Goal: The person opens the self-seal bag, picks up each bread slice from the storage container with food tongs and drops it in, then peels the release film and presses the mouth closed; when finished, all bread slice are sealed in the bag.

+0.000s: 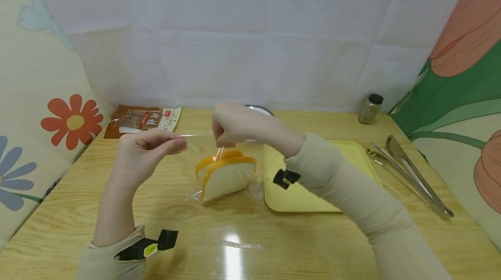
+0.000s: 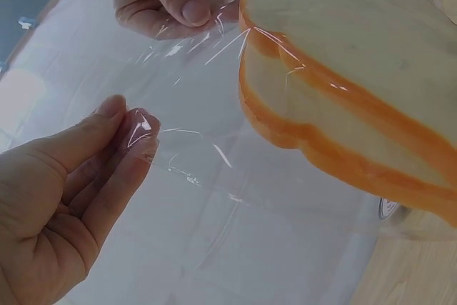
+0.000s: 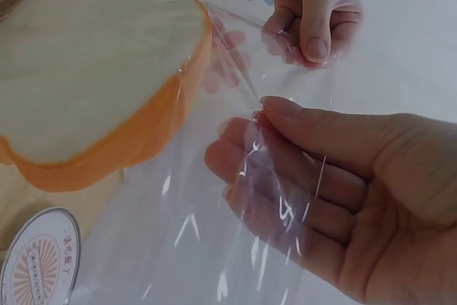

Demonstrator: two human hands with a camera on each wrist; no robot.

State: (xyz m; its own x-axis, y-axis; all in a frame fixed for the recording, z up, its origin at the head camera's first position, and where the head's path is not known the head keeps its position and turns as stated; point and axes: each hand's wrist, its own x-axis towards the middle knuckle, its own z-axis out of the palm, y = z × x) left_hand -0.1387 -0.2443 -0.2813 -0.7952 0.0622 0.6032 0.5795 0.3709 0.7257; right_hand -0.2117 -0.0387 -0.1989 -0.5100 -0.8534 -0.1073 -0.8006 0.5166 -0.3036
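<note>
Two slices of bread (image 1: 231,176) with orange crusts stand tilted inside a clear plastic bag (image 2: 214,198) above the table. My left hand (image 1: 146,154) pinches one edge of the bag's mouth between thumb and fingers. Opposite it, my right hand (image 1: 238,125) pinches another part of the film between thumb and forefinger, its other fingers lying behind the plastic in the right wrist view. A thin strip of film is stretched between both hands. The bread (image 3: 100,69) lies just past the right fingertips, close but untouched.
A yellow tray (image 1: 313,208) lies right of the bread. Metal tongs (image 1: 419,175) and a fork-like utensil (image 1: 377,157) lie farther right. At the back stand a spice jar (image 1: 369,109) and a brown packet (image 1: 141,119). A round-rimmed plate (image 1: 261,109) is partly hidden by the right hand. A clear strip (image 1: 240,244) lies in front.
</note>
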